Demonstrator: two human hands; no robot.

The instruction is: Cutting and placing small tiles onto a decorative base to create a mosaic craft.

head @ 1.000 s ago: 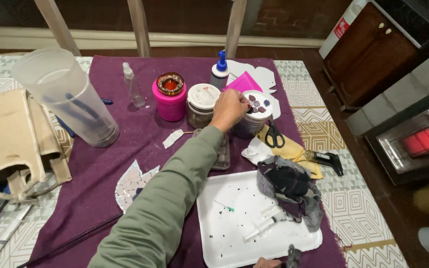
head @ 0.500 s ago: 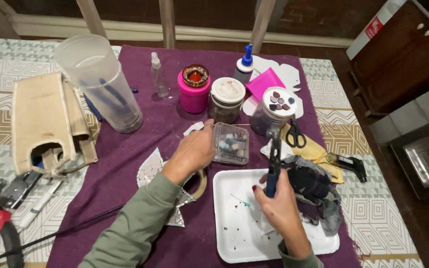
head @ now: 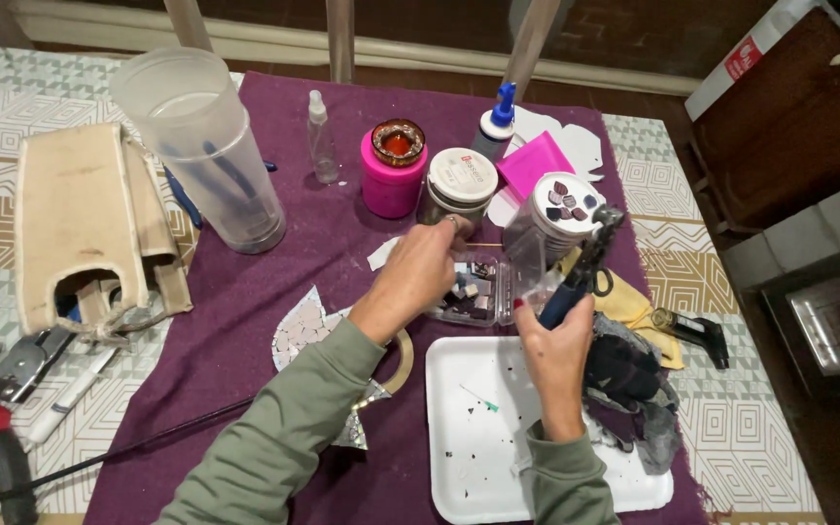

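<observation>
While the left hand (head: 418, 275) reached with loosely curled fingers into the small clear plastic box of mosaic tiles (head: 471, 292), the right hand (head: 553, 335) just beside that box gripped blue-handled nippers (head: 583, 268), so the step looked like choosing a tile, calling next for a careful pinch.

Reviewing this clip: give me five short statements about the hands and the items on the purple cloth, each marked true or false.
1. The right hand holds a blue-handled tool. True.
2. The left hand rests on the white tray. False: it reaches into the small clear box of tiles.
3. The pink jar lies on its side. False: it stands upright.
4. The tall clear pitcher stands at the cloth's left edge. True.
5. The white tray is packed with tiles. False: it holds only scattered bits.
</observation>
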